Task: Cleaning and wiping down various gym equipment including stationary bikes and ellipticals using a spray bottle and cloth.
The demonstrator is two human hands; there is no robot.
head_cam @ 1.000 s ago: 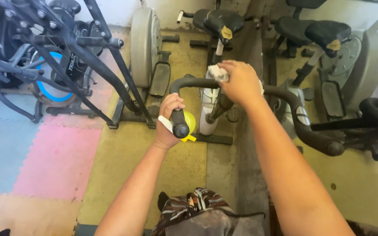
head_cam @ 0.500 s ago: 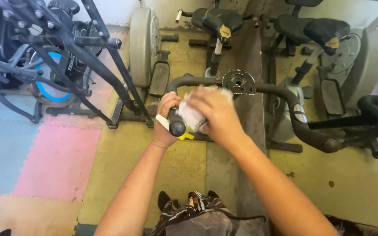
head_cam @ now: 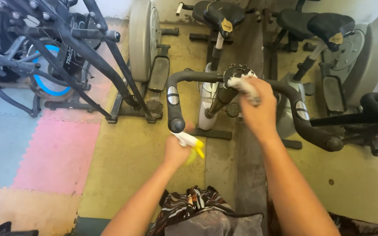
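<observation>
Wiping an exercise bike's handlebar

Gripping a spray bottle [head_cam: 192,144], the left hand [head_cam: 176,150] has its fingers curled around it just below the handlebar [head_cam: 184,78] end. Right hand [head_cam: 259,109] fingers press a white cloth [head_cam: 246,85] against the bar's centre.

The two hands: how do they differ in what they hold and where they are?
The left hand holds a white and yellow spray bottle low, below the handlebar end. The right hand presses a white cloth higher, at the handlebar's middle. Both are bare and closed on something.
</observation>
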